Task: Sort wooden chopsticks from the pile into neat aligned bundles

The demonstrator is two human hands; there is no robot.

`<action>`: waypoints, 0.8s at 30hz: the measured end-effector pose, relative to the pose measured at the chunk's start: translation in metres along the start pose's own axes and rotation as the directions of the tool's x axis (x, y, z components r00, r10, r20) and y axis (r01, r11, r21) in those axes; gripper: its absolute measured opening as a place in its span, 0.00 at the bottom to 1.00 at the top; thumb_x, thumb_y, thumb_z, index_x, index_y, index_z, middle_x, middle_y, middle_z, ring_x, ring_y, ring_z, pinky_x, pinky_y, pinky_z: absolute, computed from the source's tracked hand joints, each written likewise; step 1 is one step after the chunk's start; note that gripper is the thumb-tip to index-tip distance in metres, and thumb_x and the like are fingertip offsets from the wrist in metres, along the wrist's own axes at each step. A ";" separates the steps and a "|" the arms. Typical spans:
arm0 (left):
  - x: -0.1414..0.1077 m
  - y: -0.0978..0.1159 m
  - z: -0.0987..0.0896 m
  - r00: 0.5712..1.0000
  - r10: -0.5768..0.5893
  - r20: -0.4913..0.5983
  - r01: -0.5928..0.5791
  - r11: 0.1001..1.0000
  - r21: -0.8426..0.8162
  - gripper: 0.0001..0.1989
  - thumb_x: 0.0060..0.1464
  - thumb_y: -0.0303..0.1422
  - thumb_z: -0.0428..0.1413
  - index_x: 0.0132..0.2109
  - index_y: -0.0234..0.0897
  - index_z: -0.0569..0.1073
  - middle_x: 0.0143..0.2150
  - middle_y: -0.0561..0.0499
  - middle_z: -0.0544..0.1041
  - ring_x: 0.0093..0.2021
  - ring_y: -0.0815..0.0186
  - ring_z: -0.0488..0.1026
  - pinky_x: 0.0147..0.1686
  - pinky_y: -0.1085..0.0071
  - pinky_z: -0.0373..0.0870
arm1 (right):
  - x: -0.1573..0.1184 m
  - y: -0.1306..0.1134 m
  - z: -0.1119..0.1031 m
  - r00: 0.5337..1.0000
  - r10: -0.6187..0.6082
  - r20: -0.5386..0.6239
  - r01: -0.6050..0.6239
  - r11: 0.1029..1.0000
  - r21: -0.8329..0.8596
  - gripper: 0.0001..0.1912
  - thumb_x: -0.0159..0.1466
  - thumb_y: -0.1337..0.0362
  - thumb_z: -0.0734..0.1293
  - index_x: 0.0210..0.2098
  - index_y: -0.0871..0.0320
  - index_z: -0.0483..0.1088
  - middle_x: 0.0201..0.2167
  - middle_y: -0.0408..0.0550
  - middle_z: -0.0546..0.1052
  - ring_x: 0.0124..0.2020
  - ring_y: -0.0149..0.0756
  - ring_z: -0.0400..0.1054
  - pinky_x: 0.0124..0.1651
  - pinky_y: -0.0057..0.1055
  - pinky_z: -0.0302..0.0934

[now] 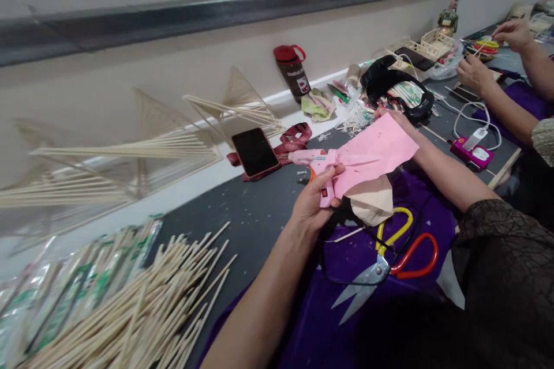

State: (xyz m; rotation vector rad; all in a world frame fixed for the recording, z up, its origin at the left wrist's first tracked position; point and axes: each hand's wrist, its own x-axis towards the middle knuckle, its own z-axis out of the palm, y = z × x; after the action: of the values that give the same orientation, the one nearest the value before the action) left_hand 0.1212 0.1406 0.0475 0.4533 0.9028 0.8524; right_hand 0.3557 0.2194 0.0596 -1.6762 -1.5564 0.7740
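My left hand (315,199) gripped the glue gun (319,157) while my right hand (397,117), partly hidden, held the pink paper (383,147).

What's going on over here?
Someone is working at a grey table. Their left hand holds a pink glue gun by its handle, and their right hand holds up a pink sheet beside it. Scissors lie open on purple cloth below. Loose wooden sticks are heaped to the left. Further right, another person's hand is at work too.
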 end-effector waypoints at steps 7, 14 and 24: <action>0.000 -0.003 0.002 0.999 -0.022 0.034 0.018 0.995 0.096 0.08 0.54 0.32 0.60 0.40 0.33 0.78 0.33 0.49 0.77 0.20 0.71 0.72 0.11 0.78 0.69 | 0.020 -0.018 -0.029 0.975 -0.224 -0.014 0.209 0.929 -0.305 0.05 0.59 0.66 0.66 0.32 0.60 0.73 0.28 0.47 0.73 0.27 0.31 0.62 0.32 0.28 0.54; 0.018 -0.011 0.019 0.999 0.015 0.045 -0.020 0.994 0.111 0.07 0.49 0.28 0.64 0.38 0.36 0.78 0.33 0.51 0.78 0.26 0.70 0.74 0.18 0.77 0.73 | -0.026 -0.056 0.003 0.940 -0.211 0.268 0.322 0.809 -0.492 0.18 0.65 0.55 0.62 0.29 0.61 0.77 0.26 0.48 0.75 0.30 0.32 0.65 0.33 0.29 0.51; 0.020 -0.003 0.025 0.984 -0.031 0.173 -0.010 0.972 0.235 0.14 0.46 0.35 0.66 0.40 0.36 0.76 0.32 0.47 0.80 0.28 0.62 0.78 0.20 0.73 0.72 | -0.036 -0.044 0.004 0.946 -0.111 0.306 0.160 0.977 -0.138 0.19 0.62 0.53 0.66 0.23 0.63 0.71 0.17 0.42 0.68 0.20 0.24 0.59 0.26 0.25 0.51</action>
State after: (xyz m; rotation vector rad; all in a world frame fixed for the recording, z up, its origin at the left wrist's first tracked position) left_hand 0.1499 0.1547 0.0499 0.7183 0.8445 0.6858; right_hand 0.3234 0.1849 0.0922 -1.5983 -1.9682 0.8772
